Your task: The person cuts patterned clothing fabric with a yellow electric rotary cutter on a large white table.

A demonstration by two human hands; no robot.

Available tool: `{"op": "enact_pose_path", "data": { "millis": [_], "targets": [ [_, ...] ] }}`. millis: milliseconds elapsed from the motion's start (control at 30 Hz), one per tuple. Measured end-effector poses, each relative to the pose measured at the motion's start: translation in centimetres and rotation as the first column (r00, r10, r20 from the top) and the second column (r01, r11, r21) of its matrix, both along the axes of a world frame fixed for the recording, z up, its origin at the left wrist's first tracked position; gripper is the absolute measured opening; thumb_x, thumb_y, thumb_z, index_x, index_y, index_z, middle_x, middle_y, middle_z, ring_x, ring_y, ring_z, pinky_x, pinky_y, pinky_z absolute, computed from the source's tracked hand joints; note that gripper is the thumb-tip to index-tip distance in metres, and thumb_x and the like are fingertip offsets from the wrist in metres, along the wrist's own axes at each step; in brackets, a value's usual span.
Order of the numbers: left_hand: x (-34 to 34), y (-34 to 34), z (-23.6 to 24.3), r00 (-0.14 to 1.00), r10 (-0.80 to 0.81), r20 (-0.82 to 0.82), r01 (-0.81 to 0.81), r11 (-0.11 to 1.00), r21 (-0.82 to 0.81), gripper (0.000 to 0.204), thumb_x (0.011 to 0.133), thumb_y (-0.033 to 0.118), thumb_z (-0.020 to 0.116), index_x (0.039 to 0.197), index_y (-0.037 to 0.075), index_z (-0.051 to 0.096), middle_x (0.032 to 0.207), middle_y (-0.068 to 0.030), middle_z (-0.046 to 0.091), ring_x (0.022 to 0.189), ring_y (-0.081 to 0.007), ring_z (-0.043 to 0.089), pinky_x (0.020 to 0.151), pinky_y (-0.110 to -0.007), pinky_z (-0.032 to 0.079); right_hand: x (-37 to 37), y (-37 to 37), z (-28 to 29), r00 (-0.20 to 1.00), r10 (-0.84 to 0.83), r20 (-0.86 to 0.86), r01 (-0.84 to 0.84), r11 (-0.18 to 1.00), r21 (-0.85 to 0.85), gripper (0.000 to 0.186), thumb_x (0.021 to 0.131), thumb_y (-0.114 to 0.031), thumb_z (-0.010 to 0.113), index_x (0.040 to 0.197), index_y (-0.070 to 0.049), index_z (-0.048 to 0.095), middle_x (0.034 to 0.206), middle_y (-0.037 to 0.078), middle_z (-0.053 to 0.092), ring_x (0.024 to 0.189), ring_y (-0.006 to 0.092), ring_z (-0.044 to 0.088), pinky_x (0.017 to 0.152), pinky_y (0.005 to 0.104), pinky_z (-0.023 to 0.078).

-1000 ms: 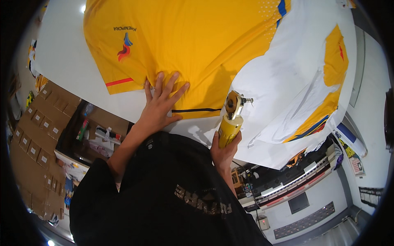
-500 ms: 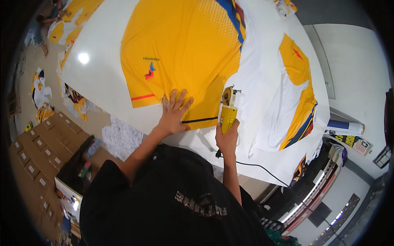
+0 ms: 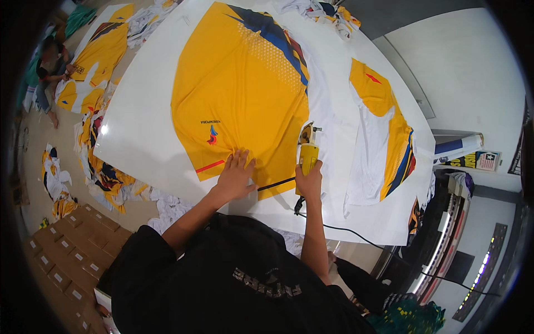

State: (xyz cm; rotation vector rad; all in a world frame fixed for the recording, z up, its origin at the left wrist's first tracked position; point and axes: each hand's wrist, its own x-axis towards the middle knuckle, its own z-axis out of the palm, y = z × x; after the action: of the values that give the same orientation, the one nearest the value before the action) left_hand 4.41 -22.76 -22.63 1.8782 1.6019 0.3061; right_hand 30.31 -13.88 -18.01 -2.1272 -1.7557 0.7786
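A yellow printed fabric panel [image 3: 222, 106] with a blue-and-red side band, a small emblem and a black strip lies spread on the white table. My left hand [image 3: 237, 175] rests flat on its near end, fingers spread, and the cloth gathers in creases ahead of the fingertips. In my right hand [image 3: 309, 181] is a yellow handheld electric rotary cutter [image 3: 309, 156], gripped round its body. Its round metal head touches or sits very close to the panel's right edge, where yellow meets white cloth; the blade's exact contact is hidden.
Another yellow-and-white fabric piece [image 3: 384, 133] lies to the right on the white table [image 3: 139, 122]. The cutter's black cord [image 3: 356, 232] trails right over the table edge. Scraps [image 3: 111, 181] and cardboard boxes [image 3: 72, 245] are at left. A person [image 3: 50, 72] sits on the floor at far left.
The view has shifted, bringing more of the panel's far end into sight. The left hand stays flat on the cloth and the right hand still holds the cutter along its right edge.
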Motion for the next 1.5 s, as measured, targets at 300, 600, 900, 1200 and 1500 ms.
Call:
{"op": "enact_pose_path", "data": {
  "millis": [300,600,900,1200,1500],
  "targets": [
    [-5.6,4.2,0.3,0.992,0.121,-0.035,-0.117,0.988,0.101,0.077,0.091,0.043,0.076,0.153,0.003,0.052,0.166,-0.0265,0.037,0.156,-0.0457,0.031,0.125,-0.063,0.026,-2.8,3.4,0.0,0.990,-0.124,0.068,0.124,0.992,0.005,0.059,0.092,-0.029,0.071,0.130,0.004,0.040,0.108,0.040,0.069,0.101,0.0564,0.070,0.087,0.0566,0.058],
    [-7.2,6.2,-1.6,0.986,0.161,-0.032,-0.152,0.968,0.197,0.084,0.088,0.042,0.081,0.156,0.005,0.049,0.170,-0.0242,0.029,0.160,-0.0474,0.020,0.128,-0.068,0.015,-4.3,6.3,-1.1,0.974,-0.221,0.045,0.220,0.975,0.042,0.067,0.090,-0.034,0.074,0.130,0.008,0.040,0.117,0.044,0.066,0.107,0.0569,0.069,0.092,0.0560,0.057],
    [-5.5,7.7,-0.7,0.970,0.182,-0.162,-0.173,0.983,0.066,0.118,0.070,0.058,0.090,0.167,0.018,0.035,0.178,-0.0182,0.017,0.164,-0.0453,0.008,0.119,-0.084,0.007,0.1,12.0,-2.0,0.952,-0.280,0.125,0.271,0.959,0.083,0.068,0.090,-0.037,0.072,0.131,0.007,0.040,0.117,0.043,0.066,0.109,0.0576,0.068,0.095,0.0587,0.056],
    [-9.4,-4.0,3.2,0.952,0.050,-0.302,-0.166,0.915,-0.369,0.099,0.080,0.056,0.083,0.161,0.013,0.044,0.167,-0.0201,0.038,0.153,-0.0452,0.033,0.111,-0.075,0.032,2.6,-5.4,1.5,0.977,-0.192,0.097,0.194,0.981,-0.017,0.058,0.093,-0.028,0.072,0.134,0.003,0.045,0.112,0.037,0.070,0.104,0.0554,0.070,0.090,0.0580,0.055],
    [-14.6,7.9,-3.9,0.659,0.637,-0.400,-0.586,0.768,0.258,0.088,0.098,0.063,0.061,0.166,0.012,0.037,0.171,-0.0212,0.032,0.157,-0.0442,0.031,0.117,-0.076,0.029,4.5,-13.4,2.4,0.998,-0.048,0.038,0.048,0.999,0.005,0.068,0.093,-0.024,0.075,0.145,0.003,0.042,0.115,0.037,0.069,0.108,0.0555,0.068,0.092,0.0564,0.056]
  ]
}}
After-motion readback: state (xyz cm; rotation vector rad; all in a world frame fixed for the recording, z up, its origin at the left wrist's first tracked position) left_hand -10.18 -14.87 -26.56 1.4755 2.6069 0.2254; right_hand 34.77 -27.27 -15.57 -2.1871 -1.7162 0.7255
